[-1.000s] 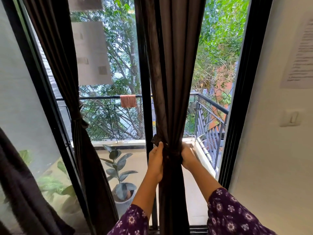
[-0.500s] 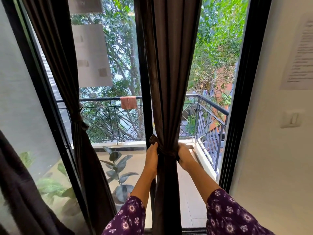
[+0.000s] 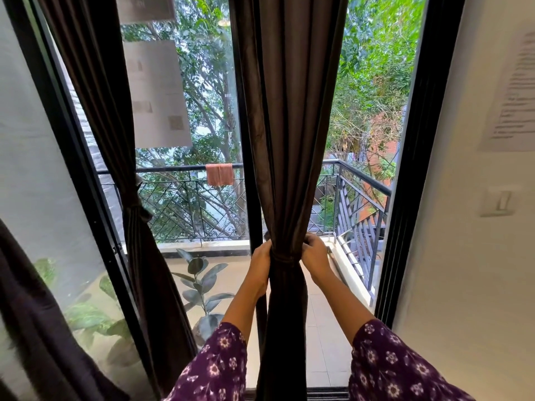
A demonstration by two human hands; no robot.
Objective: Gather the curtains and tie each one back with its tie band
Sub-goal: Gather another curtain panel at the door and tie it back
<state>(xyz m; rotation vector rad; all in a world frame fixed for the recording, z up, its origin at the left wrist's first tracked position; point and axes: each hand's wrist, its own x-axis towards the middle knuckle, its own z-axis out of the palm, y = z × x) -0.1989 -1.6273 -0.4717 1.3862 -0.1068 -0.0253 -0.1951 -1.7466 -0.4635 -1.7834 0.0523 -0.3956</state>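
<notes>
The middle curtain (image 3: 289, 140) hangs straight down in front of the dark centre post of the balcony door and is pulled in to a narrow waist just below the middle of the view. The tie band (image 3: 285, 258) wraps that waist. The left hand (image 3: 262, 264) sits at nine o'clock of the band with its fingers curled round it. The right hand (image 3: 315, 256) is at three o'clock, with its fingers bent over the band's upper edge. Both hands are clamped on it, one on each side.

The band's ends are hidden by the fingers and folds, so I cannot tell whether a knot is made. A small dark tip shows at eleven o'clock of the left hand.

There is open glass on both sides of the curtain: a wide pane toward nine o'clock and a narrower one toward three, ending at the black door frame (image 3: 417, 169). The frame stands near the right forearm, with the pale wall beyond it.

The left curtain (image 3: 115, 111) at ten o'clock is cinched by its own tie (image 3: 133, 208) against the slanted frame.

At eight o'clock a dark cloth (image 3: 34, 314) is cut off by the edge. The wall switch (image 3: 500, 201) and the paper (image 3: 518, 91) at two o'clock are blurred and unreadable.

Outside, an orange cloth (image 3: 219, 174) hangs on the railing (image 3: 173, 169), and a potted plant (image 3: 199, 282) stands below it.
</notes>
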